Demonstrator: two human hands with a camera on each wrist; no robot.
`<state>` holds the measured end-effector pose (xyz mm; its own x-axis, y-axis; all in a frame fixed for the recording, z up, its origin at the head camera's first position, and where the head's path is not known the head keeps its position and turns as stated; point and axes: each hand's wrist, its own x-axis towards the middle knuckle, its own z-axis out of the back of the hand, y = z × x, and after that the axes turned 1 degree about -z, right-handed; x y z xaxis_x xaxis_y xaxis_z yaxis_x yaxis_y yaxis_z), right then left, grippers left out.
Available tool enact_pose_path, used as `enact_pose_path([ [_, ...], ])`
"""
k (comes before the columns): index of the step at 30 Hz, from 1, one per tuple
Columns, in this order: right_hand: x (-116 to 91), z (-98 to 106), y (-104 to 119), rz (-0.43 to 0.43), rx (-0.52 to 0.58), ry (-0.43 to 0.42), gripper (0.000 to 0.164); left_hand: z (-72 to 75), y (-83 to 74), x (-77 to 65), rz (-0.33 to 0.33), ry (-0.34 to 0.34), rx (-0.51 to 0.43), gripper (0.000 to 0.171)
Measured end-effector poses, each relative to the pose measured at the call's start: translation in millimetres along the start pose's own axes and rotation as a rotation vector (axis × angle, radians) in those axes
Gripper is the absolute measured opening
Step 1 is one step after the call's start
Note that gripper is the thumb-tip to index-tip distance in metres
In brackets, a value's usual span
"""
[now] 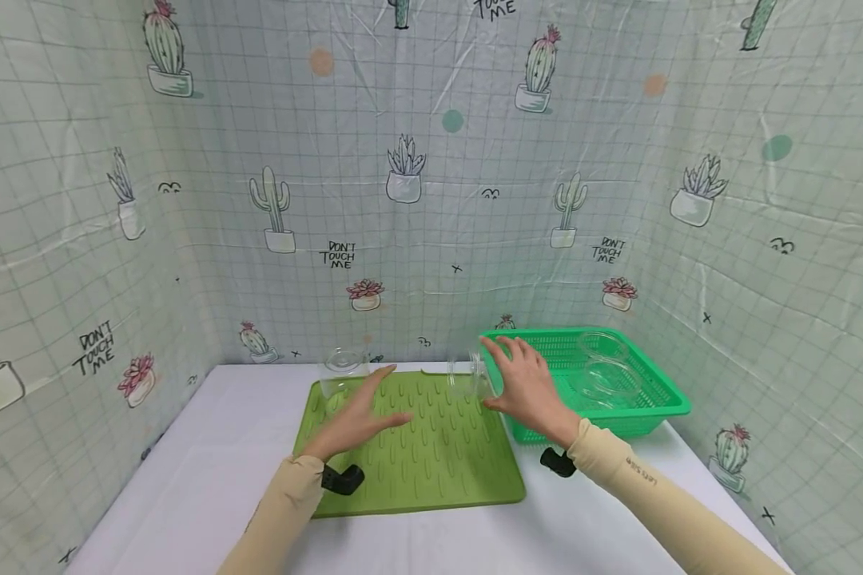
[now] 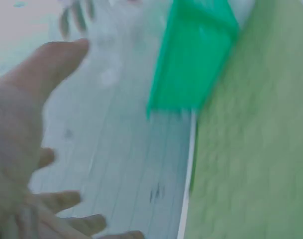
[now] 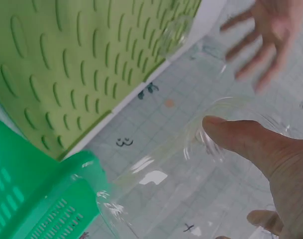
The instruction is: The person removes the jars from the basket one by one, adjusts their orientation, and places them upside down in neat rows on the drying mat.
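Observation:
My right hand (image 1: 530,390) grips a clear plastic jar (image 1: 463,377) tipped onto its side, held over the back right of the green mat. In the right wrist view the thumb presses on the wall of that jar (image 3: 156,199). My left hand (image 1: 355,422) is over the left part of the mat, fingers extended and thumb apart, holding nothing. Just behind it a second clear jar (image 1: 344,369) stands at the mat's back left corner, partly hidden by the hand. The left wrist view is blurred.
A ridged green mat (image 1: 439,463) lies on the white table (image 1: 187,471). To its right sits a green slotted basket (image 1: 662,395) with clear containers (image 1: 607,379) inside. A cactus-print sheet (image 1: 446,263) hangs behind and along both sides.

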<state>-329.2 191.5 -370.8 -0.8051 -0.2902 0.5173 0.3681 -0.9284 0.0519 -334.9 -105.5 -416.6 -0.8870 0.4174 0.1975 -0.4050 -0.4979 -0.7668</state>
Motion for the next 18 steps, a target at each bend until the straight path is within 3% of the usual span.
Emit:
enact_pose_path([
  [4, -3.1, -1.9, 5.5, 0.021, -0.017, 0.015, 0.107, -20.3, -19.0, 19.8, -0.065, -0.004, -0.103, 0.097],
  [8, -5.9, -3.8, 10.6, 0.056, -0.034, 0.016, 0.106, -38.4, -26.4, 32.2, -0.116, 0.027, -0.194, 0.098],
  [13, -9.4, -4.7, 16.1, 0.096, -0.039, 0.027, 0.106, -52.3, -25.3, 37.9, -0.148, 0.038, -0.295, 0.097],
  [18, -13.2, -4.9, 19.2, 0.122, -0.044, 0.021, 0.107, -56.6, -26.9, 39.0, -0.160, 0.023, -0.345, 0.092],
])
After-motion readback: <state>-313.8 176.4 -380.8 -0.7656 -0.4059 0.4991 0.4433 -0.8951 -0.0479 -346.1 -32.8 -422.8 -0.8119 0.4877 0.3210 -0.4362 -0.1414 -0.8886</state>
